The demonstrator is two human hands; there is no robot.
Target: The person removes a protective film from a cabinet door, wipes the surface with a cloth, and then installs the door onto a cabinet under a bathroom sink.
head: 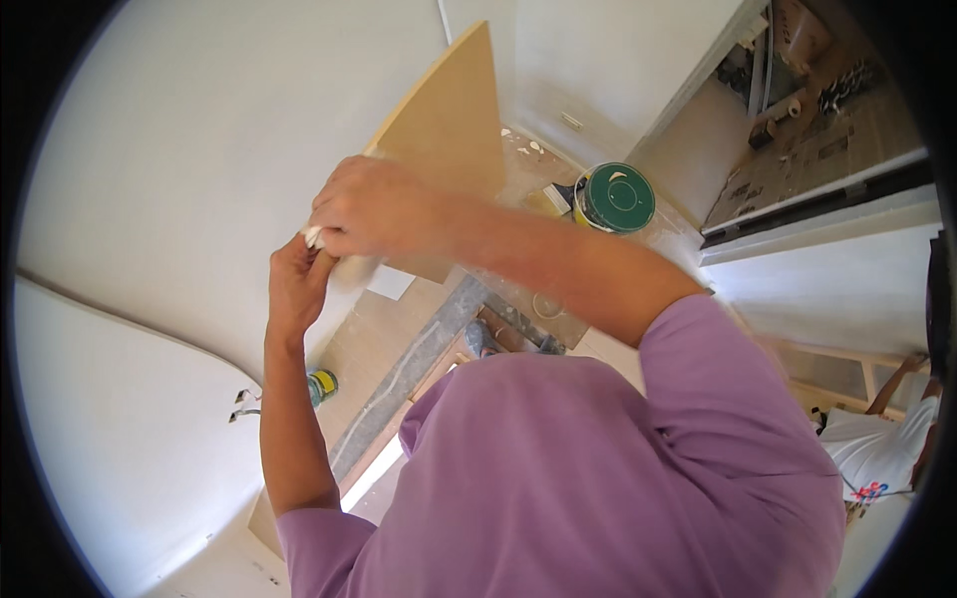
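In front of the white wall (202, 149) my two hands meet at a small crumpled white piece of material (313, 236), perhaps cloth or paper. My left hand (295, 280) pinches it from below. Above it, my right hand (366, 202) is closed on it and slightly blurred, with the forearm reaching across from the right. Just behind the right hand stands a tan board (456, 119), its edge near the wall. Part of the board is hidden by my right hand and forearm.
A bucket with a green lid (620, 196) stands on the floor beyond my right forearm, a wide-bladed tool (557, 199) beside it. A smaller green and yellow container (323, 386) is near my left forearm. Wires (245, 412) stick out of the wall. Another person in a white shirt (871, 448) is at right.
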